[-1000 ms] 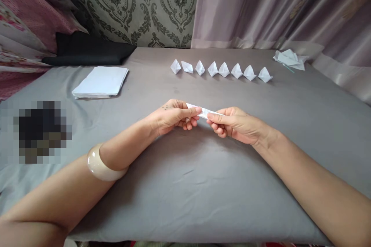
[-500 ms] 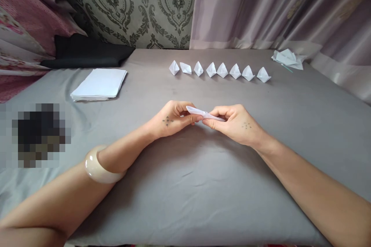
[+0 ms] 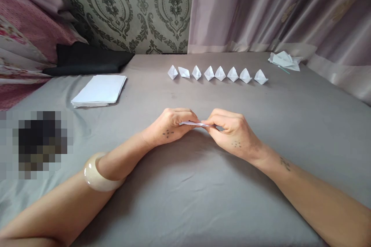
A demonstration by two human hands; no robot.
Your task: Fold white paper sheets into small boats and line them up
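Observation:
Between my two hands is a folded white paper (image 3: 199,124), held nearly flat and seen edge-on above the grey cloth. My left hand (image 3: 174,125) pinches its left part between thumb and fingers. The right part is pinched by my right hand (image 3: 232,129), whose fingertips almost meet those of the left at the middle. Much of the paper is hidden behind the fingers. Beyond the hands stands a row of several small folded paper boats (image 3: 220,73); one near the left end lies flatter than the others.
A stack of white paper sheets (image 3: 99,90) lies at the left, with a black cloth (image 3: 89,60) behind it. At the back right are a heap of folded papers (image 3: 285,61) and a thin green stick (image 3: 284,70). A blurred patch (image 3: 42,142) covers something at the left.
The folded paper has tilted from showing its open, hollow side to lying edge-on. My right hand has turned, its knuckles higher. The whole view has shifted slightly.

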